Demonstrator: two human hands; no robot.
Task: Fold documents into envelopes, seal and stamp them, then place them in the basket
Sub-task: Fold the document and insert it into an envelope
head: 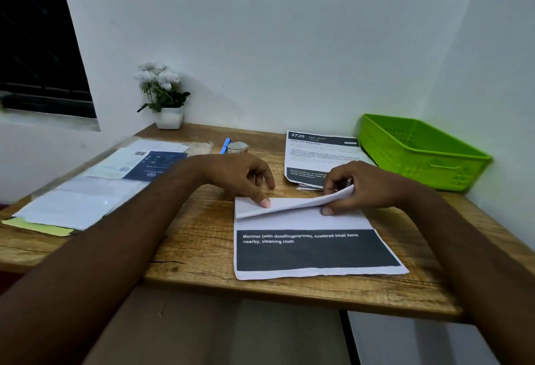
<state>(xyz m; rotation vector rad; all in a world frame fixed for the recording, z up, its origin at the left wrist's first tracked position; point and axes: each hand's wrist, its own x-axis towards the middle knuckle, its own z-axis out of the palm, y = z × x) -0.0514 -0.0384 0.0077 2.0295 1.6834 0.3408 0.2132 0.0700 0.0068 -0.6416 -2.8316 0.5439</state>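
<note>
Both hands fold the document [318, 249]: my left hand [243, 176] pins, my right hand [357, 188] pinches the flap; align edges first.

Wooden desk [202, 243], grain visible, set into a corner of white wall [260, 32]. Potted plant [166, 95], white flowers in a white pot, stands at the desk's far left edge against the wall. Dark window [37, 46] at far left. Blue pen [225, 145] lies far centre.

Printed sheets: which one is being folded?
The near sheet with the dark band: left hand presses and right hand pinches its turned-over top edge. The sheet headed 2720 by the basket lies unfolded.
</note>
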